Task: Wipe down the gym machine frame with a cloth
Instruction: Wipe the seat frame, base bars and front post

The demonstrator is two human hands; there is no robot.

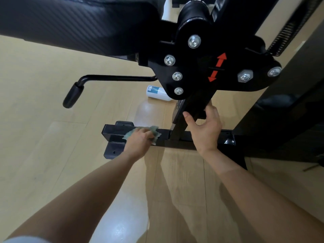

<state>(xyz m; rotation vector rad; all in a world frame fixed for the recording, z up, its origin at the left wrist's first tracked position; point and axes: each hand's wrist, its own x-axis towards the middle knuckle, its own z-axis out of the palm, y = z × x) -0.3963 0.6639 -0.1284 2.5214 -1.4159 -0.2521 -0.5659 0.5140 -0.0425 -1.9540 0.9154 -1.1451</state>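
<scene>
A black gym machine frame fills the upper view. Its low horizontal base bar (114,131) lies on the wooden floor. My left hand (138,141) grips a pale green cloth (154,131) and presses it onto the top of that bar, left of the upright. My right hand (205,128) holds the lower end of the slanted black upright post (196,102), thumb on the left face and fingers wrapped round the right side. Above it is a black bracket plate (198,67) with several bolts and red arrows.
A white bottle (156,92) lies on its side on the floor behind the bracket. A black lever with a rubber grip (73,95) sticks out to the left. The padded seat (70,23) overhangs at the top left. A dark panel rises on the right.
</scene>
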